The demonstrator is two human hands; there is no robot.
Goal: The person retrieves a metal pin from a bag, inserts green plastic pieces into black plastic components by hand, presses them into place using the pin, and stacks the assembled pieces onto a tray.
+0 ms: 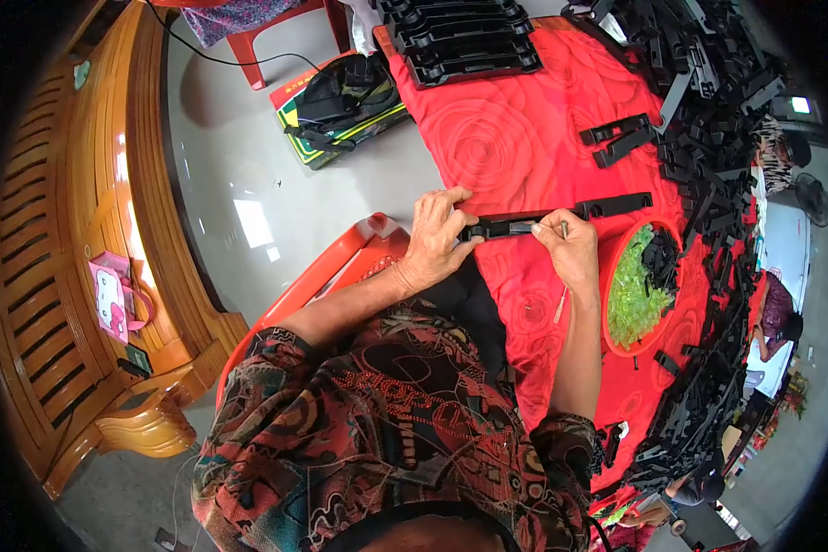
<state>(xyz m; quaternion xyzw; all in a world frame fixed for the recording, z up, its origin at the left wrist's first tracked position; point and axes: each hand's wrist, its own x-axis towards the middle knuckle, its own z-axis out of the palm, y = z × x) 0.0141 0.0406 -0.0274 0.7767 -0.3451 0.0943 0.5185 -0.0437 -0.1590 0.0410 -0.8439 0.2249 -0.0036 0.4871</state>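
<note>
At the near edge of a red rose-patterned tablecloth point(524, 138), a long black plastic strip point(561, 214) lies with its long axis running three to nine o'clock. The left hand point(435, 241) clamps its nine o'clock end with fingers curled over it. The right hand point(569, 248) pinches a small metal piece point(563, 224) at its middle. A red bowl point(612, 267) of green bits sits at four o'clock; heaped black parts point(718, 120) at two o'clock. Grey floor point(248, 175) and a wooden bench point(83, 230) lie at nine.

We see 1 flat box point(340, 115), red, green and yellow, on the floor. A black bag lies on it.
</note>
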